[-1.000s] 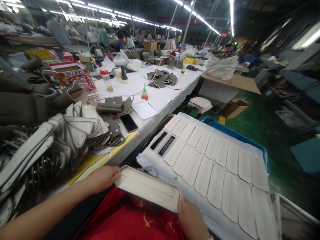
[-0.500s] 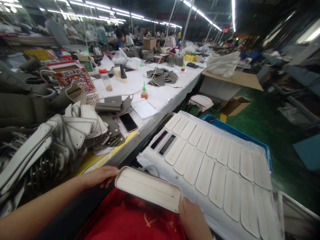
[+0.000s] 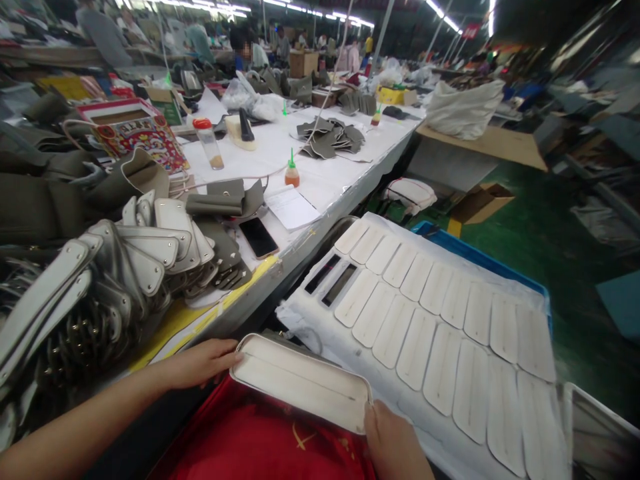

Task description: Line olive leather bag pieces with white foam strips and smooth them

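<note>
Progress-wise, two rows of white panels (image 3: 443, 373) are lying on a white sheet (image 3: 345, 347) over to the right, and one shallow white piece (image 3: 303, 383) is sitting out in the hands. My guess is that only this one is being worked on; nothing's telling me if the laid-out ones are finished or waiting, so I'm not calling a count on what's left. Two dark rectangles (image 3: 340, 285) are showing by the far left end of the rows, no clue if those are gaps.

On the grip: the right hand (image 3: 393, 437) is pinching the right end near the corner. The left hand (image 3: 207, 363) is touching the left end with its fingers, but I can't tell if it's clamping or just steadying. So the piece is lying between them, hollow side facing up, above the red garment (image 3: 270, 433), right end sitting lower in view. The tabletop (image 3: 260, 160) is standing apart from it, off left.
</note>
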`<state>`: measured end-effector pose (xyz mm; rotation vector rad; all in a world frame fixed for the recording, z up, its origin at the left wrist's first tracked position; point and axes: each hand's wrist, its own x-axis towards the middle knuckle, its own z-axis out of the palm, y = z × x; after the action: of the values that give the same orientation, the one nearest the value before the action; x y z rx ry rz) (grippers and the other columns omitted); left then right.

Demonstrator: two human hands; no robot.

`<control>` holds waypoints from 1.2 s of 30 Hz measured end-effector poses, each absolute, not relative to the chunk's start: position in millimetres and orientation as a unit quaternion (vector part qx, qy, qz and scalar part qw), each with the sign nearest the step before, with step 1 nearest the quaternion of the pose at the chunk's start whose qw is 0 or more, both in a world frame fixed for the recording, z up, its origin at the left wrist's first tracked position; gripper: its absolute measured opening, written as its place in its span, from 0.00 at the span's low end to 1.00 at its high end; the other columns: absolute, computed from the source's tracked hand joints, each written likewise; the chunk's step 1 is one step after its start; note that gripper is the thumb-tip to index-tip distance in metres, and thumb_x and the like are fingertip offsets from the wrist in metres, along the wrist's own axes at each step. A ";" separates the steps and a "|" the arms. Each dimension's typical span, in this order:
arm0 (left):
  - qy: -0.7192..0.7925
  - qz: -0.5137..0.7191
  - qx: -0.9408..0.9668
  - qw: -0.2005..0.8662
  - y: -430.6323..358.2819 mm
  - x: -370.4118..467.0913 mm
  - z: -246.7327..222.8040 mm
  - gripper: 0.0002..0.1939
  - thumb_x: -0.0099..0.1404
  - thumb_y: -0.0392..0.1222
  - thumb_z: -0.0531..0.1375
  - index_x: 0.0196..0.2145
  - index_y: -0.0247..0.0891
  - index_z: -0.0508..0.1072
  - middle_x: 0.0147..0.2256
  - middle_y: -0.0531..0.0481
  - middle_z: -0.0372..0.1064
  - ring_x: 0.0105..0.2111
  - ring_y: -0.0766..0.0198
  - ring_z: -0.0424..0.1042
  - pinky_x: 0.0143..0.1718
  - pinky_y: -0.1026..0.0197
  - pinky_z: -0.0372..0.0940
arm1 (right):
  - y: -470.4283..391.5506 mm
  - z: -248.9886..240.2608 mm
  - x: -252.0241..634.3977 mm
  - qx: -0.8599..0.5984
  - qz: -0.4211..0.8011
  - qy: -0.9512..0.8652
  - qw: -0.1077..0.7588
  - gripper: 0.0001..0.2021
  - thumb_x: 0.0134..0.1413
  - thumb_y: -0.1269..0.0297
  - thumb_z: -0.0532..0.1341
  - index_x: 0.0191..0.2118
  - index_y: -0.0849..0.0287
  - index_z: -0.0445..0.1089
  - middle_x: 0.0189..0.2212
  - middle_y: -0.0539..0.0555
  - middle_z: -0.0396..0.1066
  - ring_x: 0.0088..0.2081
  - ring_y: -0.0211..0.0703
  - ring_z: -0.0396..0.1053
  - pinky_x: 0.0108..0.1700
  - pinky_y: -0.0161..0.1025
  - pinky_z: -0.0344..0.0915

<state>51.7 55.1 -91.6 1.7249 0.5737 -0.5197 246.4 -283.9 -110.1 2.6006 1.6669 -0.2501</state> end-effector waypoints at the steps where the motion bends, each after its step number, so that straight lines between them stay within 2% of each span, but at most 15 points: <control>1: 0.246 -0.234 0.761 0.552 53.9 52.5 -86.6 0.24 0.62 0.63 0.48 0.30 0.37 0.61 0.22 0.55 0.59 0.18 0.69 0.59 0.13 0.70 0.54 | -285.0 -110.2 247.6 0.823 -0.072 0.562 0.044 0.14 0.51 0.83 0.50 0.38 0.67 0.69 0.28 0.60 0.70 0.24 0.42 0.68 0.23 0.35 0.58; 4: 0.249 -0.257 0.797 0.487 49.5 55.1 -77.9 0.24 0.65 0.62 0.42 0.29 0.37 0.60 0.20 0.55 0.59 0.17 0.69 0.60 0.13 0.69 0.56 | -284.1 -105.3 250.2 0.802 -0.071 0.584 0.097 0.15 0.50 0.83 0.51 0.40 0.67 0.69 0.28 0.59 0.69 0.24 0.43 0.69 0.23 0.35 0.60; 8: 0.281 -0.281 0.799 0.451 48.4 59.2 -77.3 0.22 0.65 0.59 0.41 0.29 0.38 0.60 0.18 0.56 0.58 0.14 0.69 0.59 0.13 0.69 0.54 | -275.3 -94.5 249.9 0.808 -0.120 0.563 0.126 0.15 0.52 0.82 0.49 0.37 0.66 0.71 0.29 0.59 0.70 0.23 0.43 0.70 0.21 0.35 0.59; 12: 0.293 -0.320 0.795 0.423 50.9 68.0 -75.5 0.18 0.63 0.55 0.44 0.28 0.38 0.60 0.14 0.57 0.56 0.12 0.68 0.58 0.10 0.69 0.52 | -265.9 -84.8 248.0 0.832 -0.200 0.500 0.132 0.16 0.55 0.82 0.48 0.41 0.67 0.70 0.33 0.62 0.72 0.26 0.44 0.73 0.22 0.34 0.61; 16: 0.311 -0.347 0.781 0.415 52.2 79.2 -70.2 0.16 0.58 0.53 0.49 0.23 0.38 0.59 0.11 0.57 0.54 0.09 0.68 0.55 0.08 0.69 0.49 | -261.1 -82.7 247.9 0.841 -0.253 0.457 0.139 0.17 0.57 0.81 0.46 0.40 0.66 0.71 0.34 0.62 0.72 0.29 0.45 0.73 0.24 0.34 0.62; 21: 0.304 -0.386 0.716 0.496 60.4 89.1 -68.1 0.19 0.53 0.59 0.52 0.21 0.39 0.58 0.11 0.57 0.54 0.10 0.69 0.53 0.09 0.68 0.49 | -263.7 -85.2 252.2 0.841 -0.249 0.468 0.109 0.17 0.57 0.80 0.45 0.39 0.65 0.70 0.33 0.61 0.71 0.30 0.45 0.74 0.25 0.34 0.63; 25: 0.298 -0.383 0.641 0.594 65.7 84.8 -74.5 0.25 0.51 0.66 0.47 0.22 0.39 0.58 0.14 0.56 0.53 0.13 0.68 0.56 0.12 0.67 0.51 | -264.1 -78.7 256.1 0.839 -0.276 0.462 0.079 0.17 0.56 0.80 0.45 0.37 0.65 0.70 0.32 0.62 0.72 0.30 0.47 0.74 0.26 0.36 0.63; 28: 0.299 -0.349 0.615 0.640 64.3 73.7 -84.3 0.25 0.53 0.67 0.45 0.23 0.39 0.56 0.14 0.58 0.49 0.14 0.69 0.54 0.12 0.67 0.48 | -264.4 -74.9 256.6 0.839 -0.276 0.462 0.081 0.18 0.55 0.82 0.44 0.36 0.65 0.70 0.32 0.62 0.72 0.29 0.48 0.73 0.26 0.37 0.63; 32: 0.285 -0.299 0.628 0.660 62.8 62.1 -95.9 0.26 0.56 0.68 0.47 0.24 0.40 0.54 0.14 0.60 0.46 0.14 0.70 0.50 0.15 0.67 0.47 | -271.7 -82.2 255.7 0.834 -0.224 0.500 0.061 0.17 0.53 0.83 0.45 0.37 0.66 0.69 0.31 0.62 0.71 0.28 0.47 0.73 0.24 0.36 0.61; 36: 0.268 -0.285 0.667 0.634 64.0 65.7 -87.6 0.26 0.57 0.68 0.50 0.26 0.39 0.59 0.17 0.58 0.52 0.15 0.70 0.52 0.16 0.66 0.47 | -278.4 -91.3 255.1 0.844 -0.205 0.495 0.029 0.13 0.53 0.82 0.48 0.37 0.66 0.68 0.29 0.60 0.71 0.25 0.42 0.71 0.23 0.33 0.59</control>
<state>65.7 64.0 -87.6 1.5256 0.6125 -0.6518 255.1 -278.4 -91.3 2.6027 1.5270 -0.6318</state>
